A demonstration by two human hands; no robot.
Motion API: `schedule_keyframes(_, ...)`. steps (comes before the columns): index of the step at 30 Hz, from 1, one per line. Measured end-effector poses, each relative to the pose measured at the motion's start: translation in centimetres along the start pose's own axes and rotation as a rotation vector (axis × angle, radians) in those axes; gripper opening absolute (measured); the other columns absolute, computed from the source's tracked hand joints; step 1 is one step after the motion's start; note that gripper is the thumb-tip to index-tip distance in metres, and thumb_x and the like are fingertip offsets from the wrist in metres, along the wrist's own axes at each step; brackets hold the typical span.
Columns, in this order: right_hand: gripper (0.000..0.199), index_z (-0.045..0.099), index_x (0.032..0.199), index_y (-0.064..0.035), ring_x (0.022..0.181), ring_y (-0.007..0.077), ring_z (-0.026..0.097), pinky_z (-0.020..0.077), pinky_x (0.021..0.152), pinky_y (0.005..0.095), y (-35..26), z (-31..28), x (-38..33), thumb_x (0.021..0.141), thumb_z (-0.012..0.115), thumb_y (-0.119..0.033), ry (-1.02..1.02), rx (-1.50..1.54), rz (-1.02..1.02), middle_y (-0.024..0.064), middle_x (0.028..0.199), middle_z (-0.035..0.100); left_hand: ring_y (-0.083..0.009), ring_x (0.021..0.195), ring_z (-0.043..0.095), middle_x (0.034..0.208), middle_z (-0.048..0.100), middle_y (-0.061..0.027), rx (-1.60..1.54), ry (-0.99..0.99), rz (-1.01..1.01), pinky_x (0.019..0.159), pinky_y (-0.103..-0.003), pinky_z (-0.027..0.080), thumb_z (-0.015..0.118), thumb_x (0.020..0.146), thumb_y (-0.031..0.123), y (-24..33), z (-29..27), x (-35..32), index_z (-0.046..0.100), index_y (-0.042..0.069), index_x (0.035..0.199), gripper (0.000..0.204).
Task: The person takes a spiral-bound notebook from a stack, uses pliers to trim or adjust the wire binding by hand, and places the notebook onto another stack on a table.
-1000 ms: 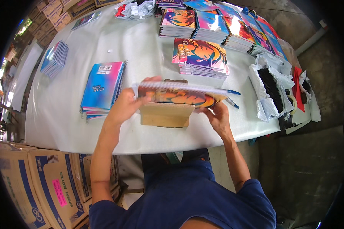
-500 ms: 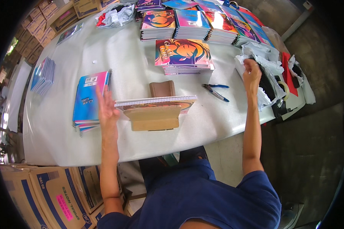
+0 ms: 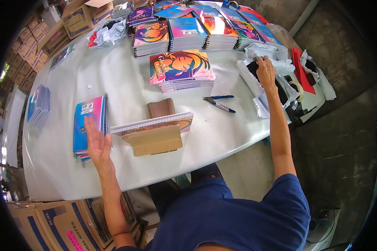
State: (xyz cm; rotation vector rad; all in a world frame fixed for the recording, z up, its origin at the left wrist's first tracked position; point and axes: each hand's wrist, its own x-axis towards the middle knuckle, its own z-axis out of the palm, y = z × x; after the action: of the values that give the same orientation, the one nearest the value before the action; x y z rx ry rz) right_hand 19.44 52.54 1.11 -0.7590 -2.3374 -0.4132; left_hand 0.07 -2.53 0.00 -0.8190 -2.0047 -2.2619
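Right hand (image 3: 266,69) clamped on black spirals (image 3: 252,67), far right; left hand (image 3: 97,142) open beside propped notebook (image 3: 153,124). Binding likely next; needs spiral brought over.

Out on the white rounded tabletop (image 3: 125,83): blue-handled pliers (image 3: 219,103), lying flat just in front of a stack of spiral notebooks with orange-and-purple covers (image 3: 182,69). Behind that, along the far edge, a row of taller colourful notebook stacks (image 3: 205,31). Beside them to the left, crumpled clear plastic wrap (image 3: 109,33) and an open cardboard box (image 3: 81,16). Over at the left rim, a thin pile of blue notebooks (image 3: 38,104). Down below, brown cartons with blue print (image 3: 58,226).
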Motion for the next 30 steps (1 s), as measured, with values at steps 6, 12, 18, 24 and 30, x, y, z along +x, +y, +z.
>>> schedule_keyframes(6,0.020,0.071,0.100,-0.0049,0.079,0.0246,0.065,0.0513,0.068,0.0342,-14.5,-12.2,-2.7,0.083,0.062,0.001,-0.204,0.890,-0.205,0.0115,0.087,0.067,-0.0379,0.142,0.029,0.152,0.037,-0.0143,0.809,-0.276,0.557,0.113,-0.054,0.023,0.075,0.080,0.032,5.8,7.4,0.6,0.043,0.008,0.144,0.076)
schedule_keyframes(12,0.011,0.069,0.097,0.0010,0.070,0.0093,0.054,0.0461,0.063,0.0264,-19.5,-15.0,-6.1,0.091,0.064,-0.006,-0.620,1.303,0.029,0.0035,0.077,0.063,-0.0367,0.127,0.048,0.136,0.056,-0.0072,1.057,-0.544,0.602,0.104,-0.057,0.033,0.068,0.084,0.038,4.7,13.9,0.4,0.060,0.013,0.130,0.053)
schedule_keyframes(18,0.009,0.068,0.094,0.0011,0.064,0.0118,0.055,0.0456,0.060,0.0279,-19.8,-13.6,-6.1,0.091,0.062,-0.005,-0.564,1.303,0.010,0.0053,0.075,0.064,-0.0287,0.115,0.061,0.125,0.065,-0.0032,0.933,-0.567,0.486,0.101,-0.045,0.044,0.064,0.089,0.031,4.6,14.3,0.5,0.064,0.019,0.126,0.039)
schedule_keyframes(24,0.008,0.067,0.096,-0.0002,0.069,0.0124,0.055,0.0459,0.063,0.0276,-19.5,-13.5,-6.1,0.092,0.060,-0.004,-0.672,1.487,-0.022,0.0052,0.079,0.063,-0.0257,0.106,0.061,0.122,0.065,-0.0026,0.909,-0.557,0.565,0.095,-0.040,0.044,0.067,0.086,0.024,4.2,14.1,0.4,0.065,0.012,0.121,0.036)
schedule_keyframes(30,0.009,0.067,0.097,-0.0016,0.069,0.0125,0.055,0.0463,0.064,0.0286,-19.5,-13.6,-6.1,0.091,0.060,-0.002,-0.546,1.411,-0.066,0.0046,0.080,0.064,-0.0328,0.120,0.057,0.130,0.061,-0.0058,1.007,-0.610,0.563,0.102,-0.048,0.042,0.065,0.088,0.014,4.6,14.0,0.5,0.056,0.016,0.134,0.047)
